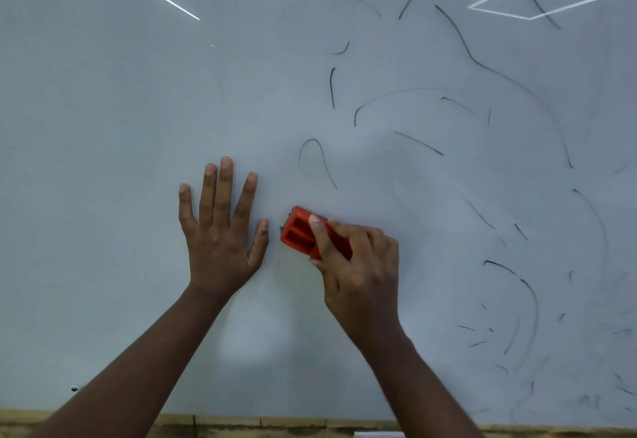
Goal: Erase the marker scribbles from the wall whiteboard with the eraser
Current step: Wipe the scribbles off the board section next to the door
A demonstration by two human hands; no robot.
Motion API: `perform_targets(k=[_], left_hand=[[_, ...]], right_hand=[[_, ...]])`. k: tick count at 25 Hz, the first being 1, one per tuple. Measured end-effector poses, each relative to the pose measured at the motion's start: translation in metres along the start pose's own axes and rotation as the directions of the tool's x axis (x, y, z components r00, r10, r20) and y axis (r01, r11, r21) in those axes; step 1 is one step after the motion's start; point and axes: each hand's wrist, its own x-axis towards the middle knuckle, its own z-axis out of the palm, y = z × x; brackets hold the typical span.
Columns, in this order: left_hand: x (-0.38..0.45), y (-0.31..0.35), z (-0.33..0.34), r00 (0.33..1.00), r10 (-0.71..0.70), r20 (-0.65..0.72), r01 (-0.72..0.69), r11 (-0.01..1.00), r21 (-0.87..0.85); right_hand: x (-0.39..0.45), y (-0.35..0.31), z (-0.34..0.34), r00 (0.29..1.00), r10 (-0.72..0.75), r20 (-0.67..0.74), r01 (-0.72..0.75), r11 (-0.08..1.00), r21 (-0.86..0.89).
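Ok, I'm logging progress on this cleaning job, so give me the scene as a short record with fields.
surface: wall whiteboard
left hand: left hand flat on the board, fingers spread
right hand: right hand grips the eraser
tool: red eraser against the board
marks left: black scribbles across the right part
cleaned area: left part shows no marks
below board: tan ledge

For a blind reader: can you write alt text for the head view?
A right hand presses a red eraser to a whiteboard, while the left hand rests flat beside it. Black scribbles remain across the right side.
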Motion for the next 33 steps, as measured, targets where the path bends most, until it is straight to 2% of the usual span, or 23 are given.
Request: perform_targets(k=[2, 6, 9, 11, 14, 16, 21, 24, 28, 30, 33], left_hand=[[-0.001, 0.0, 0.001, 1.0, 0.006, -0.007, -0.006, 1.0, 0.003], [0.0, 0.0, -0.002, 1.0, 0.013, -0.008, -0.013, 1.0, -0.009], [-0.001, 0.001, -0.001, 1.0, 0.01, -0.002, -0.01, 1.0, -0.004], [-0.001, 0.001, 0.0, 1.0, 0.009, -0.003, -0.009, 1.0, -0.002], [-0.001, 0.0, 0.001, 1.0, 0.004, -0.002, -0.004, 1.0, -0.003], [0.0, 0.0, 0.001, 1.0, 0.002, 0.004, -0.002, 1.0, 0.003], [0.004, 0.004, -0.004, 1.0, -0.01, 0.006, 0.011, 1.0, -0.01], [0.014, 0.005, -0.013, 0.998, -0.051, -0.037, 0.051, 0.999, 0.002], [0.069, -0.013, -0.026, 0.992, -0.079, -0.099, 0.078, 0.997, -0.018], [0.106, -0.028, -0.033, 0.99, -0.071, -0.12, 0.071, 0.997, -0.005], [0.161, -0.049, -0.041, 0.991, -0.033, -0.131, 0.037, 0.999, 0.027]], right_hand=[[0.027, 0.013, -0.012, 0.997, 0.047, -0.059, -0.047, 0.999, 0.008], [0.084, 0.055, -0.04, 0.918, 0.328, -0.224, -0.299, 0.942, 0.153], [0.095, 0.06, -0.045, 0.887, 0.401, -0.229, -0.365, 0.913, 0.182], [0.09, 0.049, -0.042, 0.919, 0.35, -0.18, -0.317, 0.929, 0.191], [0.066, 0.023, -0.026, 0.986, 0.166, -0.032, -0.159, 0.976, 0.149], [0.052, 0.009, -0.016, 0.996, 0.078, 0.043, -0.082, 0.991, 0.102], [0.06, 0.007, -0.018, 0.999, -0.014, 0.037, 0.015, 0.999, -0.041], [0.096, 0.024, -0.034, 0.997, 0.042, -0.067, -0.045, 0.998, -0.047], [0.147, 0.054, -0.055, 0.945, 0.252, -0.209, -0.234, 0.966, 0.106], [0.147, 0.054, -0.055, 0.943, 0.242, -0.226, -0.22, 0.968, 0.119], [0.125, 0.049, -0.046, 0.969, 0.172, -0.178, -0.146, 0.978, 0.148]])
